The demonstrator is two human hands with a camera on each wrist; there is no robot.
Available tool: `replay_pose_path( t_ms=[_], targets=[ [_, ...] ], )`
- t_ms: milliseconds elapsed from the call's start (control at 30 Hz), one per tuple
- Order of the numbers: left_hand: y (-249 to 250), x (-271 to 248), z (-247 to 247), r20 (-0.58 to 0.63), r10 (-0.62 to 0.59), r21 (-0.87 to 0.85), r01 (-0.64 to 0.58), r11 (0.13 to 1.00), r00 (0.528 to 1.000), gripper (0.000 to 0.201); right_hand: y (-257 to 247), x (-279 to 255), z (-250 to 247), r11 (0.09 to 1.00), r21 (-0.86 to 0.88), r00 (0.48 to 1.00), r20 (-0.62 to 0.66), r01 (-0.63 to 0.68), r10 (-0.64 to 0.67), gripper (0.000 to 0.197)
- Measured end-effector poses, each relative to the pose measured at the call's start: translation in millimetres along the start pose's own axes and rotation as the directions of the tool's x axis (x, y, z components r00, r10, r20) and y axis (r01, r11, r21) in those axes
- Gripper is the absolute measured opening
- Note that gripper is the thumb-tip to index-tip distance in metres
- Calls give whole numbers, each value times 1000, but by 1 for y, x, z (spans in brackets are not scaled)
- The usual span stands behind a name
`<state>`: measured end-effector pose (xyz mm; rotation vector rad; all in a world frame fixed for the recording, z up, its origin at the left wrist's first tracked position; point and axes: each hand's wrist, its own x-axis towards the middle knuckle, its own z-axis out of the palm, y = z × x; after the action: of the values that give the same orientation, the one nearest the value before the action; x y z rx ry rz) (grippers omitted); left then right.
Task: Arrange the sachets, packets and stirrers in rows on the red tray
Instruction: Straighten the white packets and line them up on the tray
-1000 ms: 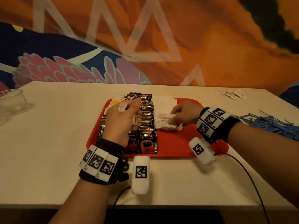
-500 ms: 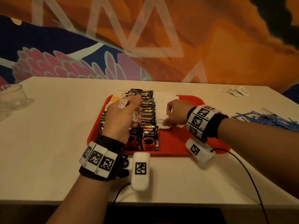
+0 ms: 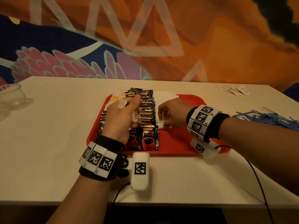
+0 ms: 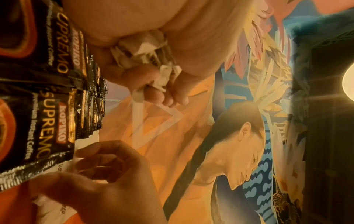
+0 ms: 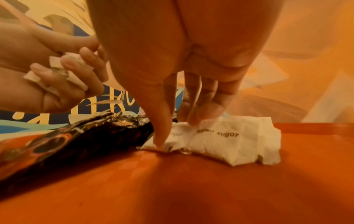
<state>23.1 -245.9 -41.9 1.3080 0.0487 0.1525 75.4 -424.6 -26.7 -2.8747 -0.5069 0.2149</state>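
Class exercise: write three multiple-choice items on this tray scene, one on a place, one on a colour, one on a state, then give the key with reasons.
1. Where does the loose heap of thin blue stirrers lie?
A. on the tray
B. on the table, right of the tray
C. in the glass

2. What colour is the flat plastic tray?
A. red
B. green
C. white

3. What is the left hand doing?
A. lying flat
B. holding a bunch of white paper sachets
C. gripping a stirrer

Key: 1 B, the stirrers rest on bare tabletop; 2 A, its rim shows red; 3 B, white paper pokes between the curled fingers.
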Motion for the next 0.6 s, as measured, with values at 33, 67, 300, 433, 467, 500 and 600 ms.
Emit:
replay_pose_path(
  t_ms=[33,67,300,433,467,500,600],
  targets=[
    [0,0,0,3,-2,-1,2,1000,1000,16,0,1,1,1000,-20,1000,28,-1,2,28],
    [-1,0,0,9,-4,-3,4,1000,1000,17,1,2,2,1000,-31,999,43,-4,5,29],
    [3,0,0,95,-118,-67,125,990,988,42,3,-2,-5,1000,30,1000,-27,3,-2,28],
    [8,-1,3,170,-199,-113,219,969,965,60,-1,-9,-19,987,147,989,-144,66,-45,22],
    [9,-2,4,183,-209,-121,233,965,961,63,-2,-11,-22,977,194,980,-194,91,-53,18],
    [10,-2,5,192,-215,-131,243,961,957,64,-4,-12,-25,962,244,968,-245,122,-60,14],
    [13,-5,10,221,-222,-138,256,957,950,67,-14,-17,-32,872,433,938,-338,227,-76,8]
  ],
)
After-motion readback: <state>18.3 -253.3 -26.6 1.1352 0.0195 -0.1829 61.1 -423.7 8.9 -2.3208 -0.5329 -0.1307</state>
